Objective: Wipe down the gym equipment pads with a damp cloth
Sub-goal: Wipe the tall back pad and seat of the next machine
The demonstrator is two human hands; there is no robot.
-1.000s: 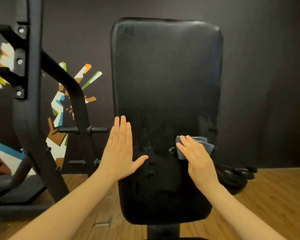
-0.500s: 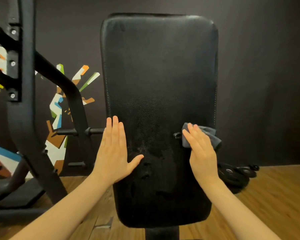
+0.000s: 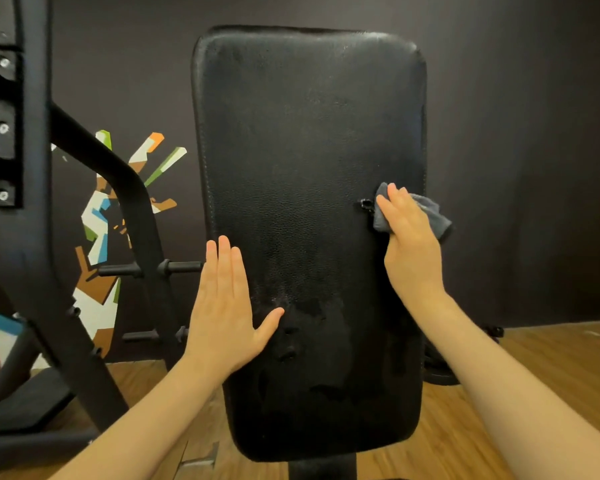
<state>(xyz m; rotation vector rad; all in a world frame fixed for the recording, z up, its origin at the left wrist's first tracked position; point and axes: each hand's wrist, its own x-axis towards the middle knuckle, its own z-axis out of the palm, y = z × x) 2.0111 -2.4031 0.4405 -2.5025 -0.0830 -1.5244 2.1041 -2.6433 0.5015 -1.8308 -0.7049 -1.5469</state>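
Observation:
A tall black padded backrest (image 3: 309, 161) stands upright in the middle of the view, its lower half streaked with wet patches. My left hand (image 3: 224, 313) lies flat against the pad's lower left edge, fingers straight and together, thumb spread. My right hand (image 3: 409, 244) presses a grey cloth (image 3: 437, 218) against the pad's right edge at mid height, fingers straight over it. Part of the cloth sticks out past the pad's edge.
A black steel rack frame (image 3: 32, 237) with pegs stands at the left. Behind it is a dark wall with a colourful mural (image 3: 101, 230). Black weight plates (image 3: 440, 368) lie on the wooden floor (image 3: 534, 368) behind the pad at the right.
My right hand has slid the cloth upward and rightward along the pad to its right edge. My left hand has stayed flat on the lower left of the pad.

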